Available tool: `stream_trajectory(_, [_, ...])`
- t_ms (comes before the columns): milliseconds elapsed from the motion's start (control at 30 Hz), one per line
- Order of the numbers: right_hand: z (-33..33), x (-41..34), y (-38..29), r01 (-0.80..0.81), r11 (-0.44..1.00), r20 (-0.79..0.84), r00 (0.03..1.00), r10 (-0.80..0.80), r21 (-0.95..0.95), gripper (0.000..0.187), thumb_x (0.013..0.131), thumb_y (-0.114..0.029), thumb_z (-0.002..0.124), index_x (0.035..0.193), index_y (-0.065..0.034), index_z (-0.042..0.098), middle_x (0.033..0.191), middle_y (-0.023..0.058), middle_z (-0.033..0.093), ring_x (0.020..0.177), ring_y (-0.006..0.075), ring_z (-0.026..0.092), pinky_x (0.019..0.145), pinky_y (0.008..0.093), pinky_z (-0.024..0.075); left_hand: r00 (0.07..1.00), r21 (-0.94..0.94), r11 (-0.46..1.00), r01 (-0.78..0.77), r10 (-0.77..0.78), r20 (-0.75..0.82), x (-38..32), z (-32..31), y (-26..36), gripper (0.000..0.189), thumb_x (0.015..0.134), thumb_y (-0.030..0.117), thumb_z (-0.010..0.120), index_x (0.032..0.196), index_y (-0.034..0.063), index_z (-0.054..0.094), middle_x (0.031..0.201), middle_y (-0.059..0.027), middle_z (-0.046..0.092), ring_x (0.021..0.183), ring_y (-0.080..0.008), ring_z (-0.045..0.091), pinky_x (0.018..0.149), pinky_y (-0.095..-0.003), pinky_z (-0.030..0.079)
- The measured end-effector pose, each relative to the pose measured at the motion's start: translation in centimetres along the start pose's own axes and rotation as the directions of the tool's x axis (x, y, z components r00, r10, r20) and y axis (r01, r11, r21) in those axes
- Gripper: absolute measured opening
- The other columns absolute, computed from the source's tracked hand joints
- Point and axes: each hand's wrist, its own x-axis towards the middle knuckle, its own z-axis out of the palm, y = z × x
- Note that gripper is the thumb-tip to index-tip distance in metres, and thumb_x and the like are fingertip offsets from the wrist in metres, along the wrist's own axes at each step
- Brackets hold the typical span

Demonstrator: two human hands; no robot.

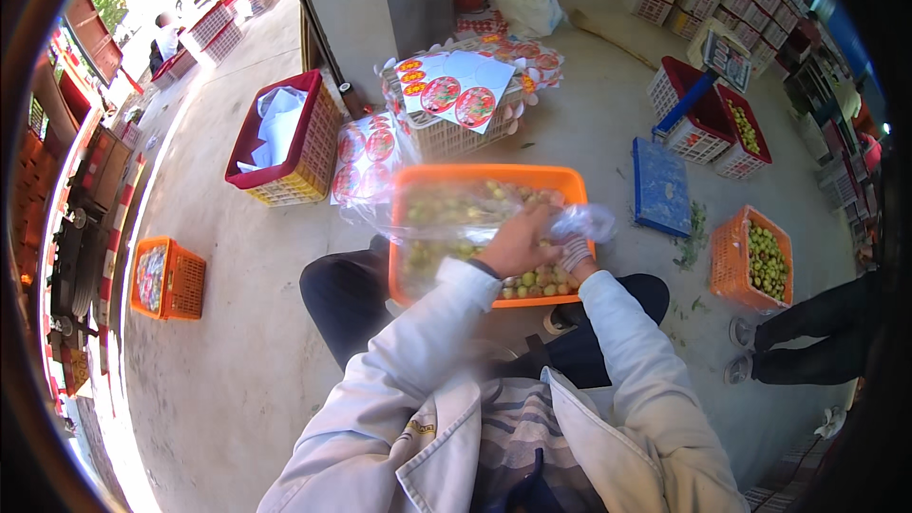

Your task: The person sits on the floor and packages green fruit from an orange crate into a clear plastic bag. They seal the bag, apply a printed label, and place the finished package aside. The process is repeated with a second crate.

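In front of my knees stands an orange plastic crate (499,173) filled with small green and reddish round fruit (536,283). Clear plastic film (449,210) stretches over the left part of the fruit, blurred, and overhangs the crate's left rim. Bare-skinned, my left hand (514,241) has its fingers closed around the film above the crate's right half. Close beside it, my right hand (577,254), in a striped glove, grips the bunched end of the film (586,221) near the right rim. Its fingertips are partly hidden.
Sticker sheets (456,89) lie on an upturned crate (445,139) ahead. A red-lined crate (313,135) holds white sheets. Right are a blue platform scale (661,185), another fruit crate (741,256) and a person's legs (812,349). An orange crate (187,278) stands left.
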Motion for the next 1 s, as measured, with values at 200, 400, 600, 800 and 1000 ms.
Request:
stream_trajectory(200, [-3.3, 1.9, 0.4, -0.57, 0.818, -0.207, 0.793, 0.573, 0.077, 0.033, 0.1, -0.027, 0.06, 0.112, 0.0025, 0.067, 0.11, 0.0117, 0.071, 0.101, 0.0246, 0.066, 0.089, 0.0377, 0.0517, 0.424, 0.34, 0.304, 0.89, -0.827, -0.369, -11.5, -11.9, -9.3, 0.053, 0.095, 0.051, 0.064, 0.087, -0.0015, 0.068, 0.088, -0.0213, 0.07, 0.081, -0.0381, 0.069, 0.074, -0.0472, 0.052])
stream_trajectory(400, [-2.1, 3.4, -0.2, -0.601, 0.73, -0.005, 0.771, 0.637, 0.326, 0.03, 0.1, -0.026, 0.063, 0.112, -0.0001, 0.069, 0.102, 0.0071, 0.069, 0.088, 0.0175, 0.064, 0.084, 0.0338, 0.0523, 0.313, 0.607, 0.234, 0.759, -0.949, -0.026, -16.6, -9.3, -13.3, 0.069, 0.093, 0.065, 0.053, 0.1, -0.0013, 0.074, 0.099, -0.0247, 0.073, 0.098, -0.0463, 0.069, 0.088, -0.0496, 0.054])
stream_trajectory(600, [-3.3, 2.3, 1.3, -0.623, 0.757, -0.089, 0.758, 0.646, 0.196, 0.028, 0.098, -0.026, 0.066, 0.108, -0.0008, 0.07, 0.097, 0.0063, 0.068, 0.086, 0.0157, 0.063, 0.077, 0.0322, 0.0533, 0.281, 0.491, 0.169, 0.854, -0.946, -0.164, -19.0, -8.3, -18.2, 0.051, 0.094, 0.051, 0.058, 0.09, 0.0032, 0.075, 0.099, -0.0238, 0.073, 0.093, -0.0434, 0.07, 0.081, -0.0509, 0.055])
stream_trajectory(800, [-3.4, 1.1, 3.7, -0.556, 0.797, -0.112, 0.83, 0.546, -0.236, 0.034, 0.096, -0.022, 0.068, 0.12, 0.0022, 0.065, 0.109, 0.0133, 0.071, 0.099, 0.0262, 0.067, 0.086, 0.0382, 0.0527, 0.435, 0.005, 0.541, 0.841, -0.67, -0.602, -22.7, -6.3, -20.3, 0.022, 0.089, 0.015, 0.067, 0.098, -0.004, 0.07, 0.13, -0.019, 0.064, 0.113, -0.0304, 0.064, 0.096, -0.0377, 0.049])
stream_trajectory(1000, [-2.4, 0.5, 3.6, -0.459, 0.789, -0.121, 0.884, 0.452, -0.408, 0.033, 0.098, -0.022, 0.064, 0.121, 0.001, 0.065, 0.109, 0.0134, 0.071, 0.099, 0.0279, 0.066, 0.088, 0.0389, 0.0518, 0.392, -0.274, 0.627, 0.729, -0.711, -0.583, -20.7, -4.8, -22.7, 0.018, 0.093, 0.005, 0.06, 0.101, -0.0093, 0.068, 0.139, -0.0166, 0.06, 0.117, -0.0204, 0.061, 0.094, -0.0292, 0.047])
